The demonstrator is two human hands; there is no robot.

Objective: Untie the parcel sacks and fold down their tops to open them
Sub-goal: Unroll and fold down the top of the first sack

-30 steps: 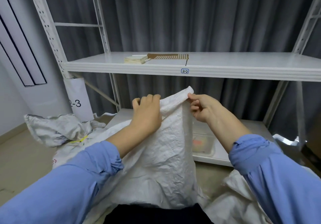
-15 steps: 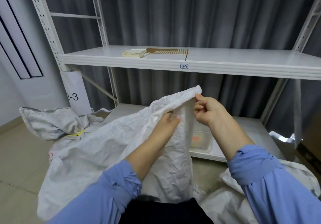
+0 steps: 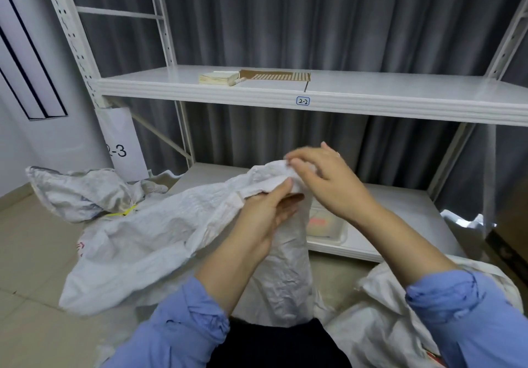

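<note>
Filling the back of the frame, a grey curtain [image 3: 343, 19] hung in folds behind a white metal rack. The rack's upper shelf [image 3: 400, 96] crossed the middle of the picture and its lower shelf [image 3: 400, 210] sat near the tiled floor [image 3: 34, 253].

A white woven sack [image 3: 160, 239] took up the centre. Its body spread out to the lower left, and its top was raised in front of the lower shelf, between the two hands. A tied sack [image 3: 80, 190] lay crumpled at the left edge, its neck cinched by a yellow tie [image 3: 125, 212] and touching the held sack. A third sack [image 3: 380, 324] lay at the lower right, partly behind a blue sleeve [image 3: 471, 310].

The left hand [image 3: 263, 216], just below centre, gripped the sack's top. Its thumb pressed on the outer cloth while its fingers lay under the fold. The right hand [image 3: 328, 179], just right of centre, lay over the same top edge with its fingers reaching left. It was blurred, so I could not tell whether it pinched the cloth or only rested on it.

A paper sign [image 3: 123, 144] ending in "-3" leaned against the rack's left post. A clear tray [image 3: 328, 224] sat on the lower shelf behind the sack. On the upper shelf a notepad [image 3: 218, 77] lay beside a brown card [image 3: 280, 75]. A small label [image 3: 303, 101] reading "2-2" was stuck on that shelf's front edge.
</note>
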